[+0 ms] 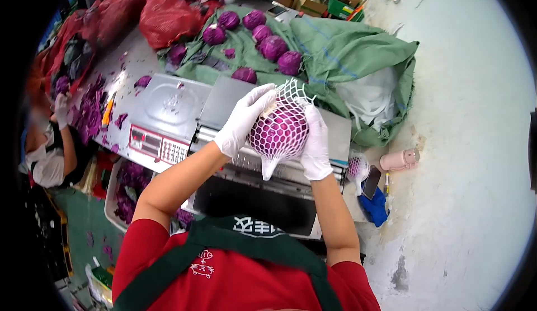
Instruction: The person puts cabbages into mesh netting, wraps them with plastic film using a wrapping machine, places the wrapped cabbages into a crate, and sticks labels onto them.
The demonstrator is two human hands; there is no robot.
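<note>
A red cabbage in a white foam net sleeve is held up between my two gloved hands, above a wrapping machine. My left hand grips its left side, with the fingertips near the top of the net. On the right side, my right hand wraps round it, the fingers partly hidden behind the net. The net's upper end gapes loosely, and its lower end hangs gathered to a point. What looks like a pale patch of cabbage shows by my left fingers.
Several bare red cabbages lie on a green woven sack. A scale stands at left, near loose purple leaves and a leaf-filled bin. A netted cabbage and pink bottle are right. A co-worker works at left.
</note>
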